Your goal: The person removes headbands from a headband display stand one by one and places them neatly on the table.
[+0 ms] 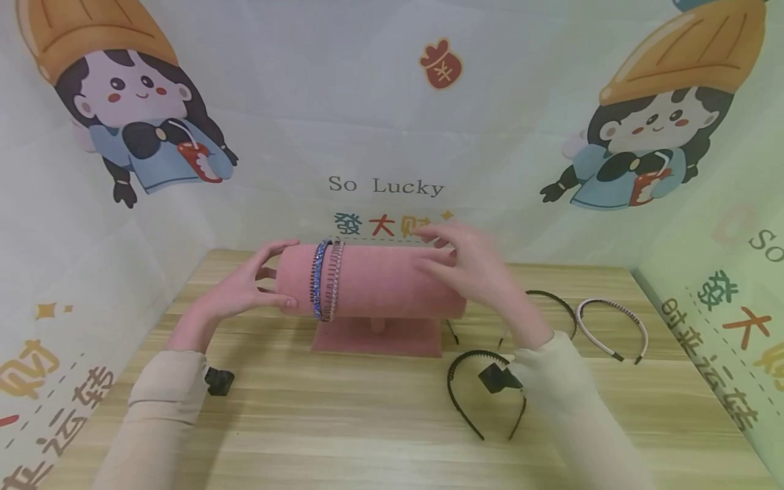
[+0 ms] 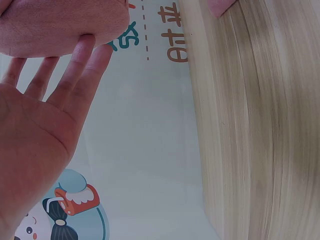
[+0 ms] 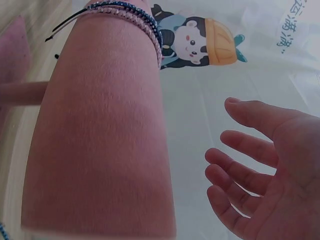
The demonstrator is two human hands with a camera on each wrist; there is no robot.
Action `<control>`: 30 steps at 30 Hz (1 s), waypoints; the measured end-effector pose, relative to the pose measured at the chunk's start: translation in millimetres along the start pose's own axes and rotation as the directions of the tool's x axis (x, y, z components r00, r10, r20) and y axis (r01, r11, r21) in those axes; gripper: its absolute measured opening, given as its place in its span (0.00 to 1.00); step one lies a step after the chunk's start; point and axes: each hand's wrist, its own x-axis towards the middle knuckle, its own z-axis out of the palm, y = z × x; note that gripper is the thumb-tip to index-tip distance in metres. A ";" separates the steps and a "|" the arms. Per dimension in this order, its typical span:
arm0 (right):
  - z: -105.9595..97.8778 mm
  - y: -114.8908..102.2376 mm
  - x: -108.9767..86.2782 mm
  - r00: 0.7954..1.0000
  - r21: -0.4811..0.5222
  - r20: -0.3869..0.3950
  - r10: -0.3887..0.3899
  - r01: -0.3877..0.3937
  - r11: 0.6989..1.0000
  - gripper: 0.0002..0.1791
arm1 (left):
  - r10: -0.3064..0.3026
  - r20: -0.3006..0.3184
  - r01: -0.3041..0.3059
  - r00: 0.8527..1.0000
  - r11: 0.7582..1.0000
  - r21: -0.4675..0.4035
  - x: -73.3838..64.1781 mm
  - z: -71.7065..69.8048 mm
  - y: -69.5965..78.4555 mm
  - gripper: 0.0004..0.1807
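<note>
The pink, plush cylindrical stand is at twelve o'clock, the left hand touching its nine-o'clock end with outspread fingers; the right hand, relaxed, empty, hovers near three. Lopsided pushing might tip the stand, shedding the blue, glittery, toothed headband.

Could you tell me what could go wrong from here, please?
The left hand touches one end of the pink stand; a push there might tip it. The blue headband and pale headband sit close together near that end, so moving one may drag the other. In the head view, the right wrist device hides part of the front black headband; if lowered, it might knock that headband.
</note>
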 end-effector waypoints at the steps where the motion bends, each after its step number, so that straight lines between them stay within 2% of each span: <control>1: 2.7 -2.0 2.9 1.000 0.002 -0.002 -0.005 0.005 1.000 0.26 | 0.000 0.000 0.000 1.000 1.000 0.000 0.0 0.3 -0.2 0.53; 9: 24.6 -20.5 22.2 1.000 0.022 0.001 -0.013 0.013 1.000 0.27 | 0.005 -0.003 -0.005 1.000 1.000 -0.003 -0.6 -0.1 -0.4 0.52; 19: 52.4 -35.6 33.0 1.000 0.079 0.014 0.028 -0.029 0.996 0.29 | 0.014 -0.002 -0.014 1.000 1.000 -0.012 -0.7 0.3 -3.3 0.53; 30: 86.5 -42.0 44.8 0.999 0.021 -0.034 0.026 -0.025 0.999 0.29 | 0.005 -0.006 -0.005 1.000 1.000 -0.028 -0.6 0.9 -3.4 0.52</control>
